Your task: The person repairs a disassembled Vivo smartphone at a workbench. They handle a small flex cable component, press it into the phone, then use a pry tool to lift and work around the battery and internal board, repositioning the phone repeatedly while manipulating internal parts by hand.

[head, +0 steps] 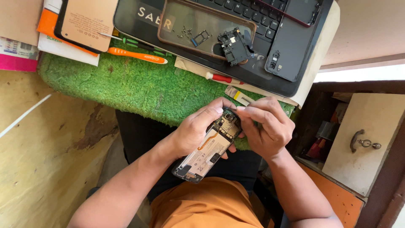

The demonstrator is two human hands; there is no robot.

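Opened black smartphone with its back cover off [209, 148] sits between the two hands, held over the person's lap just below the near edge of the shaggy green mat [126, 84] that covers the table. From where I stand, its battery, orange flex strip and upper circuit board are laid bare. The left hand [192, 131] cradles the phone from beneath, its fingers closed around the upper end of the frame. The right hand [268, 126] has its fingers pinched together at the phone's top corner; they seem to grip something slim there, though I cannot tell what it is. Judging by what lies about, the stripping down looks well along: beyond the phone, on the dark laptop [270, 42] at the far side of the mat, rest a clear brown-tinted phone case [185, 21] holding tiny screws and a small card tray, a black plastic inner cover piece [234, 46] and a dark grey back panel with camera holes [287, 50]. The battery and main board are not yet out of the frame, so I would say more remains. An orange-handled screwdriver [135, 55] lies on the mat to the upper left of the phone, and a red-handled one [223, 78] lies closer to it.
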